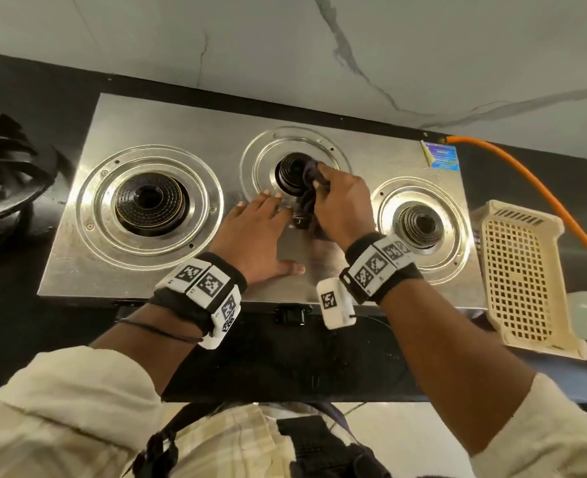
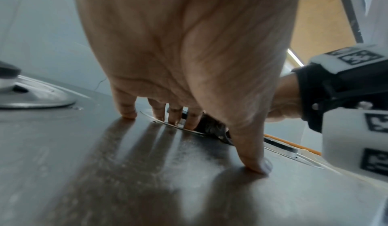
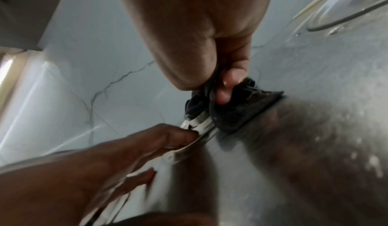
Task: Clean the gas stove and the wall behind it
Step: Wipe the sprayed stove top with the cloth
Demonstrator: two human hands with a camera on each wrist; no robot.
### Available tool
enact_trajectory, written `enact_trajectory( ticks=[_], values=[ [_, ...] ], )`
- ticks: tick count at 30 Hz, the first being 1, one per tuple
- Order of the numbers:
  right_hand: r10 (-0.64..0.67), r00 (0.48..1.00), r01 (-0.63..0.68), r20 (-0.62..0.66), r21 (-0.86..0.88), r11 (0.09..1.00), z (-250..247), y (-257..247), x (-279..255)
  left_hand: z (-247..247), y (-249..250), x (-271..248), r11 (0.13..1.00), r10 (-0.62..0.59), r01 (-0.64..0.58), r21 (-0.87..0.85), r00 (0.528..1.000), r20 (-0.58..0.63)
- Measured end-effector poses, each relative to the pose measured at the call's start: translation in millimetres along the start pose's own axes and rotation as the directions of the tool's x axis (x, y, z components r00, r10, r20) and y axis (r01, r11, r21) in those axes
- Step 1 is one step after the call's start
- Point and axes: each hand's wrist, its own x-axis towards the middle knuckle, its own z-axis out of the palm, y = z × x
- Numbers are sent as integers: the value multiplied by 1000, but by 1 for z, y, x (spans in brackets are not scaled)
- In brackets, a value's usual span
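Nearest you, your rolled cream sleeves frame both forearms over the dark table, on which the steel gas stove sits against the pale veined wall. Off to your right, a cream perforated basket lies on the table beside the stove; nothing shows inside it. Your left hand lies spread and flat on the stove top, fingers straight, the fingertips pressing on the metal at the rim of the middle burner's ring, the thumb planted apart nearer you. Your right hand is curled around a dark cloth, pinching it with thumb and fingers and holding it against the middle burner. Left burner and right burner sit bare in their shiny rings. An orange hose runs from the stove's far right corner across the table.
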Motion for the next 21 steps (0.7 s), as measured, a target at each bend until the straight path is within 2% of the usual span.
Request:
enact_trajectory(
  ticks=[2, 5, 7, 9, 10, 13, 16, 19, 21],
  values=[
    [24, 999, -26, 46, 39, 999, -2, 0, -2, -1, 1, 0, 1000, -5, 5, 7, 1000, 7],
    [15, 981, -34, 192, 98, 995, -23, 13, 5, -6, 6, 0, 999, -15, 14, 34, 1000, 20],
    [42, 991, -50, 128, 66, 997, -39, 29, 18, -10, 10, 0, 999, -16, 16, 51, 1000, 17],
    [45, 999, -45, 2, -96, 994, -48, 45, 29, -14, 15, 3, 999, 12, -13, 43, 1000, 15],
    [19, 1000, -18, 3, -196, 980, -49, 50, 33, -14, 17, 5, 998, 49, -50, 28, 998, 25],
    [-163, 973, 212, 163, -355, 910, -46, 51, 43, -11, 23, 11, 986, 164, -165, -4, 980, 110],
    [-250, 944, 316, 213, -377, 871, -40, 44, 69, -8, 29, 14, 982, 173, -182, 47, 972, 157],
    [-226, 947, 311, 227, -487, 816, -29, 39, 110, -9, 31, 14, 984, 160, -169, 48, 975, 157],
    [-146, 964, 243, 220, -523, 817, -24, 35, 132, -9, 31, 15, 986, 152, -160, 44, 977, 149]
  ],
)
